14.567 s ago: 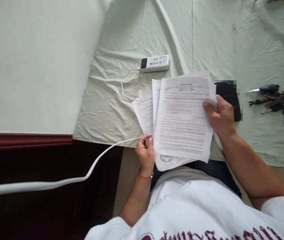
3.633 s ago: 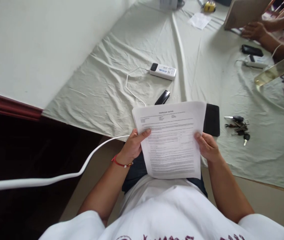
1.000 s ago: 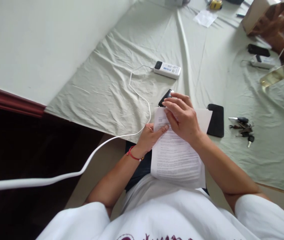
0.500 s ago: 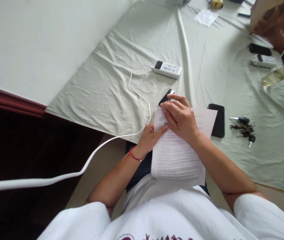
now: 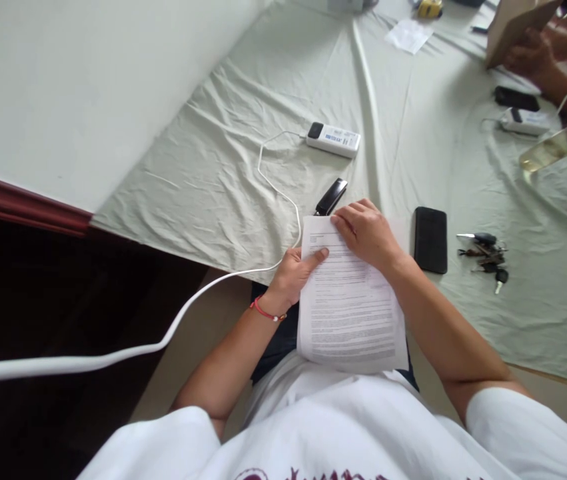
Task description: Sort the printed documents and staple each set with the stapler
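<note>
Printed sheets of paper (image 5: 350, 313) rest over my lap against the table edge, their top reaching onto the cloth. My left hand (image 5: 296, 273) grips their left edge, thumb on the printed face and the other fingers hidden underneath. At the top edge, my right hand (image 5: 366, 230) is closed on the sheets, fingers bent over the paper. Just beyond that top edge lies a black stapler (image 5: 332, 196), touched by neither hand. To the right of the paper a black phone (image 5: 430, 240) lies flat on the cloth.
A white power bank (image 5: 333, 140) with a white cable (image 5: 163, 340) lies ahead. Keys (image 5: 488, 257) sit right of the phone. At upper right, another person's hands (image 5: 533, 60) hold a brown board (image 5: 513, 27). A paper scrap (image 5: 408, 35) and yellow object (image 5: 430, 8) are farther back.
My right hand has drawn back from beside the stapler and its fingers have curled onto the sheets' top edge. The sheets have shifted slightly left, uncovering more of the phone.
</note>
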A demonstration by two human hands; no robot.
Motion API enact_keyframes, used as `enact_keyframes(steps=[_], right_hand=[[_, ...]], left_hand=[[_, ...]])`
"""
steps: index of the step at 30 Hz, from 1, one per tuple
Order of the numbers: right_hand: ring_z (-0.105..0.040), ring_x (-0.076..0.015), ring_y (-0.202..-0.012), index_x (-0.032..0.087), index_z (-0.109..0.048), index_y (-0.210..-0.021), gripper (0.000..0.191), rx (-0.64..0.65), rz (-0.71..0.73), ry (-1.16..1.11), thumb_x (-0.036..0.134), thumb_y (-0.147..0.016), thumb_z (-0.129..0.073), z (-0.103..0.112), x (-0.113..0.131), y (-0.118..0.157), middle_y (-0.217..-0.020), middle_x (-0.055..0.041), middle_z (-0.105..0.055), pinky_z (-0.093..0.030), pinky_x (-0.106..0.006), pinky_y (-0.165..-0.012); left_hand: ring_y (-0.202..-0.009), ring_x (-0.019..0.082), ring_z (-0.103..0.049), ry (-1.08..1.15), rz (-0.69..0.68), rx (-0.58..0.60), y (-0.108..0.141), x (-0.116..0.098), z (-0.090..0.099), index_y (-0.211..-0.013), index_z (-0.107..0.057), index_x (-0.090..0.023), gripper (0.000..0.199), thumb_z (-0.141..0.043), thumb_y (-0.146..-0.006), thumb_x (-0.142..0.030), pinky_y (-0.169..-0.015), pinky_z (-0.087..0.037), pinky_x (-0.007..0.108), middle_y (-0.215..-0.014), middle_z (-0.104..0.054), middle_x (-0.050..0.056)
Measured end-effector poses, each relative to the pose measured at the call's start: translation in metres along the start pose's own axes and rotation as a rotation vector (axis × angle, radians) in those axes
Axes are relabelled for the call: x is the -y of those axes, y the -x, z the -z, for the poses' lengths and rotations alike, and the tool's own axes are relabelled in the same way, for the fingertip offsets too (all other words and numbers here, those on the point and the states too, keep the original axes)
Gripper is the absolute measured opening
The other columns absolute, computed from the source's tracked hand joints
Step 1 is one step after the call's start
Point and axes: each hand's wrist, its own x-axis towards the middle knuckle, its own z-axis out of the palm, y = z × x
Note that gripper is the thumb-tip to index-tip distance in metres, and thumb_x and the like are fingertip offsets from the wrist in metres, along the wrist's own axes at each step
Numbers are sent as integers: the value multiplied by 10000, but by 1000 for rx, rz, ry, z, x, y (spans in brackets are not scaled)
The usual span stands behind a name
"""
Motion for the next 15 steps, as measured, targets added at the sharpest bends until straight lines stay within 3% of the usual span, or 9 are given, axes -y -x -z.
enact_keyframes(steps=[9, 15], right_hand=[[-567, -203, -811, 219, -575, -822, 297, 99, -131, -87, 373, -1035, -437, -3, -6, 2, -820, -60, -650, -408, -347, -769], [-539, -184, -748, 226, -499, -737, 321, 190, -309, -100, 376, -1016, -447, -8, -10, -1, -793, -48, -647, -365, -329, -716]], left_hand=[[-952, 322, -773, 46, 49, -12, 5, 2, -2, -972, -801, -150, 493, -945, -666, -508, -953, -594, 474, -964, -825, 110], [-1067, 303, -756, 106, 102, -7, 29, 17, 9, -997, -745, -166, 449, -907, -722, -483, -996, -582, 438, -945, -813, 76]])
